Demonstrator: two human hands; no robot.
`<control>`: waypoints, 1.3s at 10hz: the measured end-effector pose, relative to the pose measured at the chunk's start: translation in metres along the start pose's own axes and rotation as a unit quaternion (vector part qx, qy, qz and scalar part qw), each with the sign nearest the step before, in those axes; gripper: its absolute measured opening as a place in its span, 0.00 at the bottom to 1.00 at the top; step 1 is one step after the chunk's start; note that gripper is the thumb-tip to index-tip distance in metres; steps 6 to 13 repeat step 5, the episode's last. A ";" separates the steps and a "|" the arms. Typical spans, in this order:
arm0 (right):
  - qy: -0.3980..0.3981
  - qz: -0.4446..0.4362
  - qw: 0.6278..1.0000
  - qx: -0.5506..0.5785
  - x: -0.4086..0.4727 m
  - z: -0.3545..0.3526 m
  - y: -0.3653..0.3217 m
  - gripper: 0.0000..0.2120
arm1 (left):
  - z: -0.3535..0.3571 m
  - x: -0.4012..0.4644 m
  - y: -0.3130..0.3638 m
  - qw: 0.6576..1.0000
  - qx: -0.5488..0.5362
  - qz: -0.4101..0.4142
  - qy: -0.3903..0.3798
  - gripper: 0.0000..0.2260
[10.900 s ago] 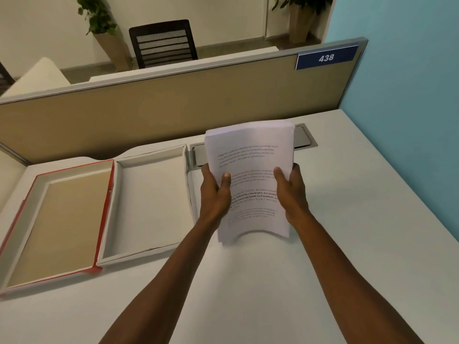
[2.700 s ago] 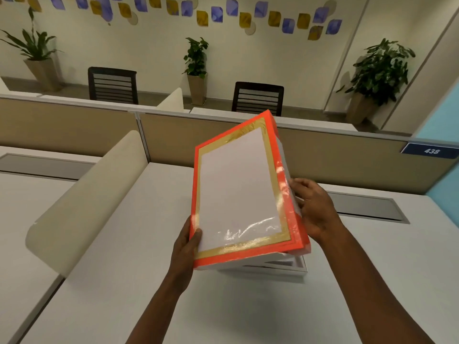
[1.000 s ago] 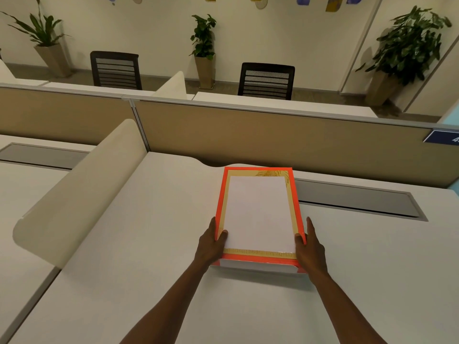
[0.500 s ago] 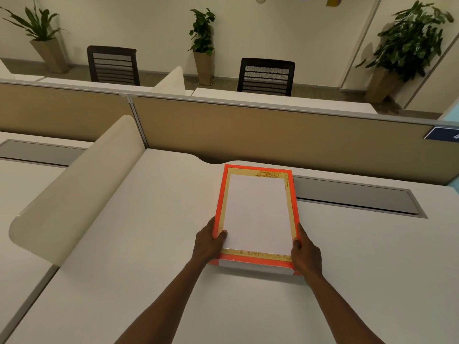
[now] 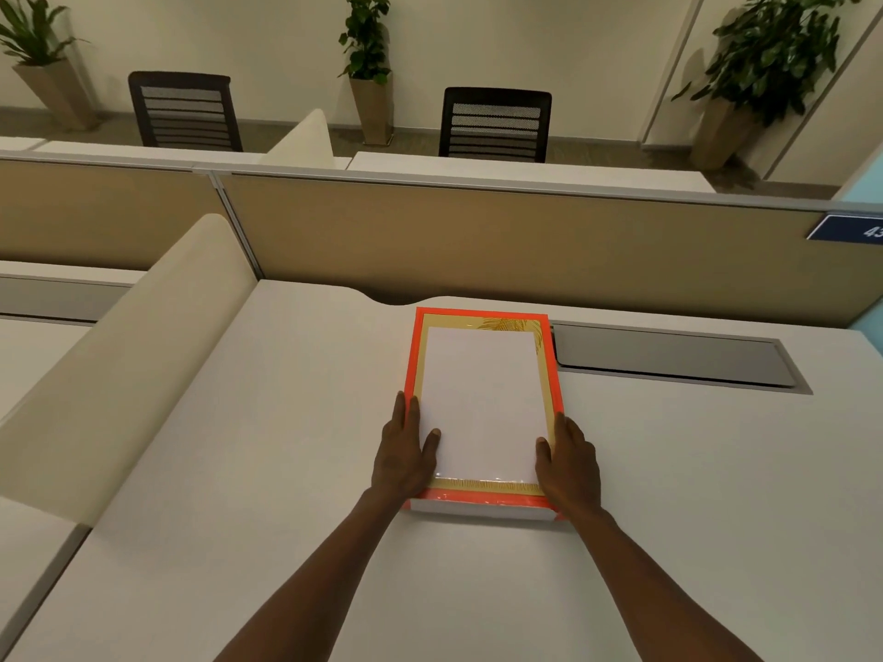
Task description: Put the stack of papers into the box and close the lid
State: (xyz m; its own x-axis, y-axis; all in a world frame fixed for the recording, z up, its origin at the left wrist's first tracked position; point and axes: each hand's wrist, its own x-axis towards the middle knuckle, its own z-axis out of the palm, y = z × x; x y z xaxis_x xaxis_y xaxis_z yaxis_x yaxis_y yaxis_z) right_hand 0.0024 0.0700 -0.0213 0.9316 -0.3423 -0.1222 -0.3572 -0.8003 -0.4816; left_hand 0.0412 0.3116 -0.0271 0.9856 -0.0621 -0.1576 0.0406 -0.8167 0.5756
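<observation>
Now box [image 5: 482, 408] lid on, left hand [image 5: 403, 458], right hand [image 5: 568, 465] flat atop

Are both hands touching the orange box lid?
Touching. The head view shows the left hand and right hand lying flat on the lid, at its near corners.

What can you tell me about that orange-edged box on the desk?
The box lies flat on the white desk, long side running away from the person, lid shut. The lid is glossy, with an orange border, a gold band with a leaf print and a white middle panel; the base shows white under its near edge. The left hand and right hand press its near corners.
</observation>
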 end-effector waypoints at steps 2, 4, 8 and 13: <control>-0.016 -0.035 0.998 -0.047 0.002 -0.001 0.001 0.31 | 0.001 0.003 0.004 0.999 0.032 0.019 -0.004 0.34; -0.035 -0.045 0.994 -0.097 0.004 -0.012 0.001 0.32 | -0.006 0.006 0.009 0.997 0.066 0.019 -0.036 0.33; -0.024 -0.054 0.991 -0.117 0.001 -0.014 0.000 0.33 | -0.005 0.005 0.008 0.995 0.097 0.023 -0.019 0.33; -0.024 -0.054 0.991 -0.117 0.001 -0.014 0.000 0.33 | -0.005 0.005 0.008 0.995 0.097 0.023 -0.019 0.33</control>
